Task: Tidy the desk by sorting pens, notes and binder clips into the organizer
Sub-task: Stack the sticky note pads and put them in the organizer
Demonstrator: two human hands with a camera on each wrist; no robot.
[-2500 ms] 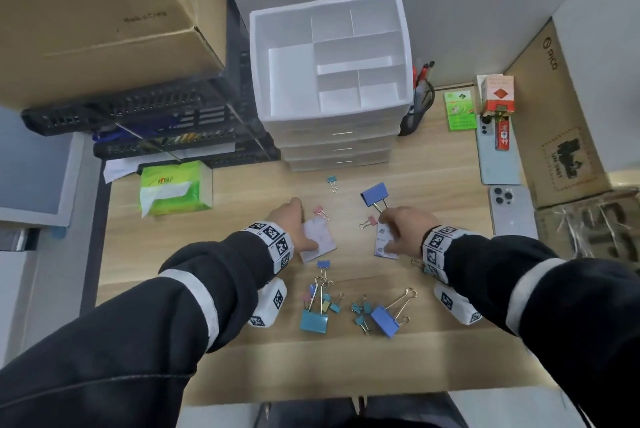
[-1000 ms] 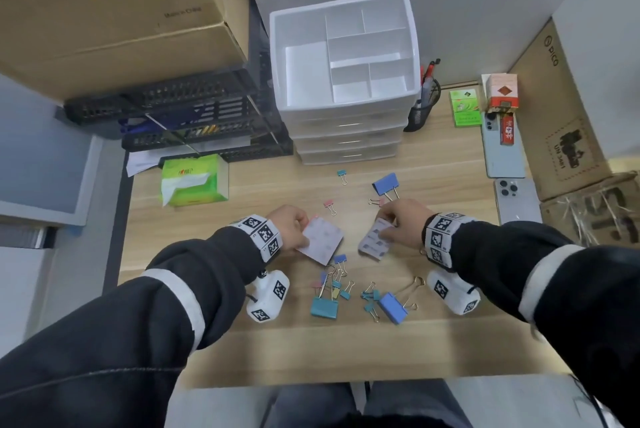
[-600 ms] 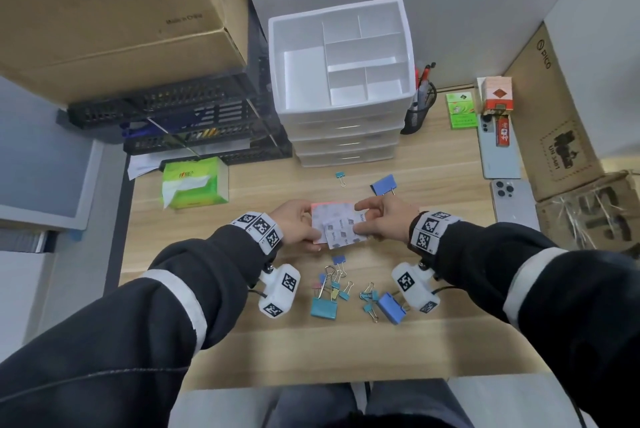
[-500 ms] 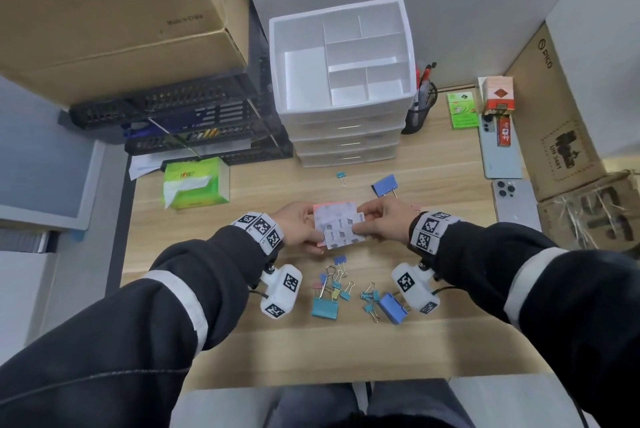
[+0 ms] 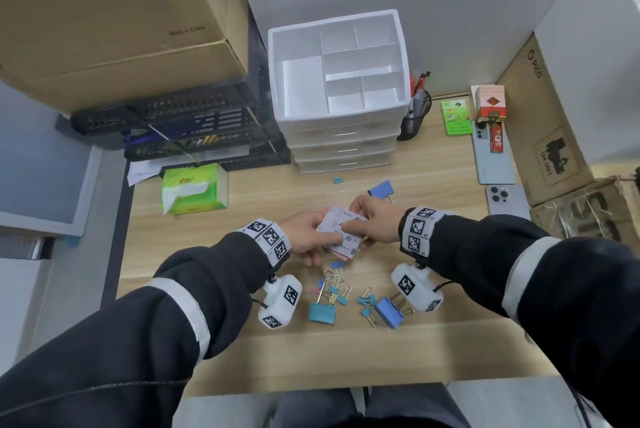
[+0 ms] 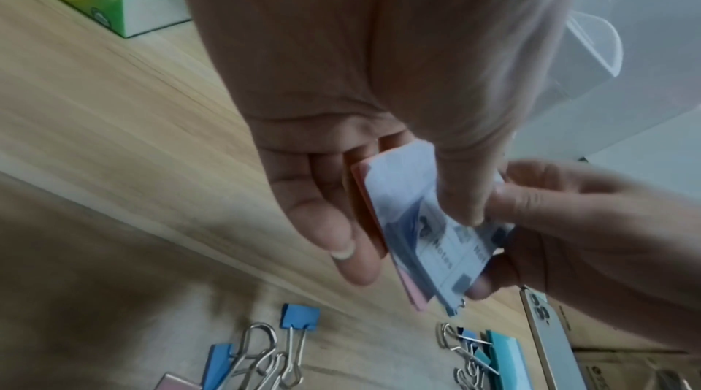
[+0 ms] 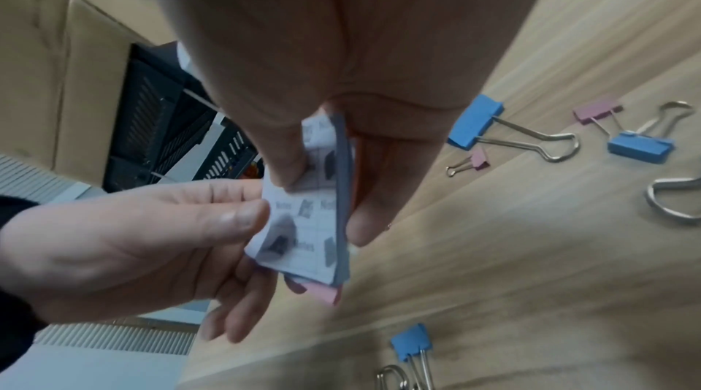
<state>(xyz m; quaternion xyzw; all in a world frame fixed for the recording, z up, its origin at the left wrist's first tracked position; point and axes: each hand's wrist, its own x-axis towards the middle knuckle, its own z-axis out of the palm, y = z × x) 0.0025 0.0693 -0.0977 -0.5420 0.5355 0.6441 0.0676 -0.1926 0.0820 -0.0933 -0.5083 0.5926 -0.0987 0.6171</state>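
Note:
Two note pads (image 5: 341, 233), a pale blue printed one on a pink one, are stacked above the desk's middle. My left hand (image 5: 329, 240) pinches the stack from the left, thumb on top (image 6: 463, 186). My right hand (image 5: 353, 225) pinches the same note pads (image 7: 303, 240) from the right. Below the hands lies a heap of binder clips (image 5: 332, 296) with a big blue clip (image 5: 388, 311). Another blue clip (image 5: 381, 189) and a small teal clip (image 5: 338, 181) lie farther back. The white organizer (image 5: 301, 88) stands at the back with bare compartments. Pens (image 5: 417, 88) stand in a black cup.
A green tissue box (image 5: 194, 190) sits at the left, black trays (image 5: 194, 136) under a cardboard box (image 5: 114, 12) behind it. Two phones (image 5: 493, 157) (image 5: 505, 199), a green box (image 5: 455, 117) and a red box (image 5: 490, 105) lie at the right.
Each hand lifted a note pad off the desk, then brought them together. The pads are now stacked and gripped by both hands, a little more squared than half a second ago.

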